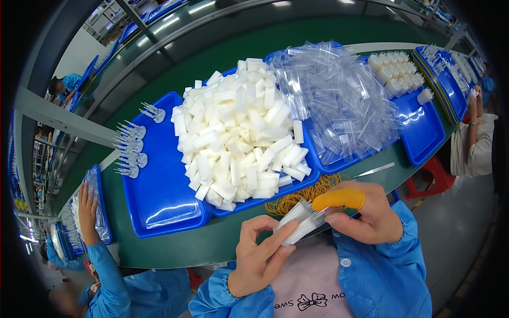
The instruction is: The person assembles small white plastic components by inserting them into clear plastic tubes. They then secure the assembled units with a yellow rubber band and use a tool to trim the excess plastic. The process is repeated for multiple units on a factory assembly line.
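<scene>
Close to my body, my left hand (261, 261) grips a white foam block (304, 229) between thumb and fingers. A clear plastic piece (303, 209) lies against the foam, its exact shape partly hidden by my fingers. My right hand (366, 214), with a yellow finger cot (339, 199) on one finger, pinches the far end of this clear plastic. Just beyond both hands, a loose heap of tan rubber bands (297, 197) rests on the green table. Past it rises a pile of white foam blocks (238, 135) in a blue tray.
Left of the foam, a blue tray (164, 201) bears several clear pronged parts (131, 146). Clear plastic tubes (344, 100) heap a tray to the right. Beyond are white bundled pieces (395, 71) and a metal ruler-like strip (374, 169). Co-workers' hands (87, 209) appear at both sides.
</scene>
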Demonstrator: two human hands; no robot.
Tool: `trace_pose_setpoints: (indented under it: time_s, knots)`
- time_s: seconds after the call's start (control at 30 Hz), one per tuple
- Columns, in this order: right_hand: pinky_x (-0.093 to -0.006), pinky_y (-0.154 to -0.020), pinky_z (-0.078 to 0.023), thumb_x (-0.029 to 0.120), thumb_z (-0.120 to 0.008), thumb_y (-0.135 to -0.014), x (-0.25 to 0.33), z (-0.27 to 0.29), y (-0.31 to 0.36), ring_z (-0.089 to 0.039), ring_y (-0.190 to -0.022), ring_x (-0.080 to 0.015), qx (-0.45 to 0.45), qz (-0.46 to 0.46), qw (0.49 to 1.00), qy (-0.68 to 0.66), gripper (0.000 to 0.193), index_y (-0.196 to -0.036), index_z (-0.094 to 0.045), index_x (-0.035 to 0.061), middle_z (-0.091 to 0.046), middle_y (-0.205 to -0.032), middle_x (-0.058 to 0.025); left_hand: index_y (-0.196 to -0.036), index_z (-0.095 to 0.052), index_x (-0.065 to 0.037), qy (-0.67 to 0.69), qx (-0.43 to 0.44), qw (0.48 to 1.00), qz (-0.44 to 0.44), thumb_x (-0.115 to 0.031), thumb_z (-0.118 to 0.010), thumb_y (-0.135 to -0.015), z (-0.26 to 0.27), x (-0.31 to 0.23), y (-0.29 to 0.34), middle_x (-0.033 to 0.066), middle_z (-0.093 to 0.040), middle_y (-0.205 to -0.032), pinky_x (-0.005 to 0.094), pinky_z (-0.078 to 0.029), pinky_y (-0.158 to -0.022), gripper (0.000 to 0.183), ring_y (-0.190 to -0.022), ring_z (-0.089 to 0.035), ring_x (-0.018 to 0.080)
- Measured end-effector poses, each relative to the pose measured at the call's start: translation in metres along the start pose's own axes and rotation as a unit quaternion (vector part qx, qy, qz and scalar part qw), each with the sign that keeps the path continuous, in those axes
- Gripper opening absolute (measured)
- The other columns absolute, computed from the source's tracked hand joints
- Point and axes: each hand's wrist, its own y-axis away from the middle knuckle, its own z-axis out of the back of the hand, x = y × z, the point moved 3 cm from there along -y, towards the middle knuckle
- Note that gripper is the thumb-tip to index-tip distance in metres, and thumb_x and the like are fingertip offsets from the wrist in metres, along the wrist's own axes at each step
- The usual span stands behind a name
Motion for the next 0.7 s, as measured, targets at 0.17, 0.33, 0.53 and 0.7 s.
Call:
trace_pose_setpoints:
  time_s: [0.17,0.33,0.53,0.7]
  knots:
    - [-0.0284,-0.063,-0.048,0.009,-0.064,-0.082,-0.010,0.005,-0.001,-0.062,-0.070,-0.0198,0.031,-0.081,0.994,-0.070,0.024,-0.105,-0.065,0.0028,-0.065,-0.084,-0.0095,-0.127,-0.055,-0.002,0.008,0.013,0.999,-0.035,-0.014,-0.079,-0.072,-0.003,0.009,0.001,0.0130,-0.045,-0.114,0.0328,-0.045,-0.082,0.061,-0.098,-0.051,0.0216]
    - [-0.0292,-0.066,-0.048,0.009,-0.064,-0.082,-0.007,0.006,-0.003,-0.062,-0.072,-0.0190,0.084,-0.071,0.990,-0.083,0.024,-0.105,-0.065,0.0022,-0.065,-0.087,-0.0102,-0.146,-0.019,-0.002,0.432,0.092,0.884,0.151,-0.040,-0.073,-0.079,-0.019,0.023,-0.006,0.0147,-0.048,-0.125,0.0342,-0.045,-0.090,0.094,-0.114,-0.051,0.0239]
    - [-0.0374,-0.088,-0.045,0.012,-0.068,-0.077,-0.013,-0.015,0.001,-0.054,-0.105,-0.0321,0.077,0.030,0.996,0.040,0.050,-0.123,-0.055,0.0024,-0.051,-0.123,-0.0155,-0.144,-0.022,-0.001,0.626,0.164,0.698,0.307,-0.036,-0.053,-0.095,-0.040,0.037,0.007,0.0156,-0.048,-0.131,0.0372,-0.039,-0.102,0.068,-0.119,-0.050,0.0221]
    - [-0.0456,-0.102,-0.036,0.028,-0.075,-0.070,0.002,-0.034,0.010,-0.043,-0.122,-0.0359,0.113,0.032,0.992,0.045,0.075,-0.133,-0.045,0.0024,-0.041,-0.135,-0.0167,-0.135,-0.036,-0.001,0.672,0.191,0.656,0.287,-0.036,-0.056,-0.093,-0.046,0.051,0.015,0.0132,-0.052,-0.126,0.0371,-0.040,-0.101,0.058,-0.118,-0.052,0.0223]
